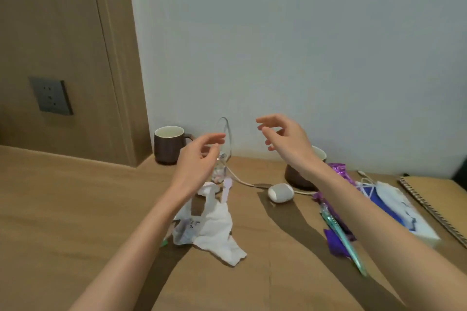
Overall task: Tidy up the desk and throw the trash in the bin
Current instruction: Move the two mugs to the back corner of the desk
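Head view, two mugs [168, 144], two hands [195, 159], one notebook [437, 197]

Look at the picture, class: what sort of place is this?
Probably a bedroom or hotel-room desk: a wooden desk against a plain wall, a wall socket, two mugs, and a spiral notebook.

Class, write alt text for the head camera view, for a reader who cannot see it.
Two bare hands, the left hand and the right hand, are raised with fingers open above a cluttered wooden desk. On it lie crumpled white paper, purple wrappers, a white cable, two brown mugs and a spiral notebook.
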Demonstrator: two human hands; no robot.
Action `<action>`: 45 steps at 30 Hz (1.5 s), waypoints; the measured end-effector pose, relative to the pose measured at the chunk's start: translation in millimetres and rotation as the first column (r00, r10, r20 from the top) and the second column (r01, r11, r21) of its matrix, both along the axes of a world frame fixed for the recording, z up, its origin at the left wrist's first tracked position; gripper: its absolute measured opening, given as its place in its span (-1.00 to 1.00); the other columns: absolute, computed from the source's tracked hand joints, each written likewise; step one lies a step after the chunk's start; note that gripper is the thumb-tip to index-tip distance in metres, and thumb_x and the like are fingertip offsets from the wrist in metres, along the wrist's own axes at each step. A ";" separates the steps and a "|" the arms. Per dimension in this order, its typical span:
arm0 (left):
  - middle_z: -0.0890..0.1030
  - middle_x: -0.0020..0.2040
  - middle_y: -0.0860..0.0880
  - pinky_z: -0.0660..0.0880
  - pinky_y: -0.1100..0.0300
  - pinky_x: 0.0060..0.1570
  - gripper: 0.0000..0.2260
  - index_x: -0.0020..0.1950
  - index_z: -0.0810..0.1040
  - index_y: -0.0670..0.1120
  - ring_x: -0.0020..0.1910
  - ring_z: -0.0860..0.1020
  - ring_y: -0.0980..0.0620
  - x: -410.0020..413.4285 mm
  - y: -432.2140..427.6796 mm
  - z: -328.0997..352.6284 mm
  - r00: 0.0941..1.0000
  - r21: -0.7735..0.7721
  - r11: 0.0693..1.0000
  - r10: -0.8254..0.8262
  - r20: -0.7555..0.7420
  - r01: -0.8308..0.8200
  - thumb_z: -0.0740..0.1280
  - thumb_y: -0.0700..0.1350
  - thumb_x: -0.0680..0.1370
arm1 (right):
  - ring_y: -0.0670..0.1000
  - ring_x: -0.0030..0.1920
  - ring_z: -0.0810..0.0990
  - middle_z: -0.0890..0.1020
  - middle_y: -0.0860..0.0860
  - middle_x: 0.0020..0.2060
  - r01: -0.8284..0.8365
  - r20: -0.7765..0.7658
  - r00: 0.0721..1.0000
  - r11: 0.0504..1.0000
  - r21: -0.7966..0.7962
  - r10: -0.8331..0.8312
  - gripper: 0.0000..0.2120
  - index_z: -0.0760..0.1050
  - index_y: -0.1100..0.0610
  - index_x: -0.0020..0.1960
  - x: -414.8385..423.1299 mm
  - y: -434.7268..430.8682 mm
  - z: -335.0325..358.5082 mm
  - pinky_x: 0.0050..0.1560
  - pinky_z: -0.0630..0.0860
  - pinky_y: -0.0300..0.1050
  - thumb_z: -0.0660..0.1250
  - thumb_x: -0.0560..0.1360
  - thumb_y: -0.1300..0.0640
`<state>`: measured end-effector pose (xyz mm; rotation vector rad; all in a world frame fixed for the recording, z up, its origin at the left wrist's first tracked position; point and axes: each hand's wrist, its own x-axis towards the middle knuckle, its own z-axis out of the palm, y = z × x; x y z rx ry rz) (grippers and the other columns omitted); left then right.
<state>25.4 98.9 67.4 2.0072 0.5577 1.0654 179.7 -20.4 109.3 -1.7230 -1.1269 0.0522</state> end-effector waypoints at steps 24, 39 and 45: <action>0.48 0.06 0.04 0.46 0.14 -0.10 -0.61 0.24 0.40 0.03 -0.02 0.52 0.05 188.0 -61.1 -34.2 0.899 -0.680 0.679 -0.433 -0.068 0.275 -0.10 0.16 0.64 | -0.08 -0.45 0.24 0.43 -0.03 -0.39 -0.015 -0.427 0.890 0.924 -0.383 -0.162 -0.70 0.37 0.08 -0.23 116.4 -79.5 -64.6 -0.44 0.17 -0.24 0.06 0.64 0.03; 0.56 0.01 0.14 0.55 0.26 -0.18 -0.81 0.03 0.56 0.13 0.01 0.56 0.09 105.8 -29.3 26.0 0.968 -0.487 0.841 -0.246 0.044 0.236 0.22 0.16 0.56 | -0.18 -0.58 0.23 0.26 -0.07 -0.47 -0.229 -0.473 0.866 0.970 -0.082 0.165 -0.67 0.25 0.05 -0.30 76.2 -50.4 -8.4 -0.38 0.10 -0.20 0.07 0.65 0.10; 0.61 0.04 0.08 0.58 0.05 0.05 -0.73 0.14 0.60 0.08 0.02 0.61 -0.03 6.8 3.2 38.4 0.993 -0.473 0.873 -0.115 0.035 0.118 0.27 0.16 0.53 | -0.18 -0.57 0.25 0.24 -0.05 -0.44 -0.434 -0.517 0.778 0.900 -0.032 0.356 -0.68 0.26 0.06 -0.29 8.0 -4.8 0.2 -0.33 0.15 -0.19 0.06 0.65 0.12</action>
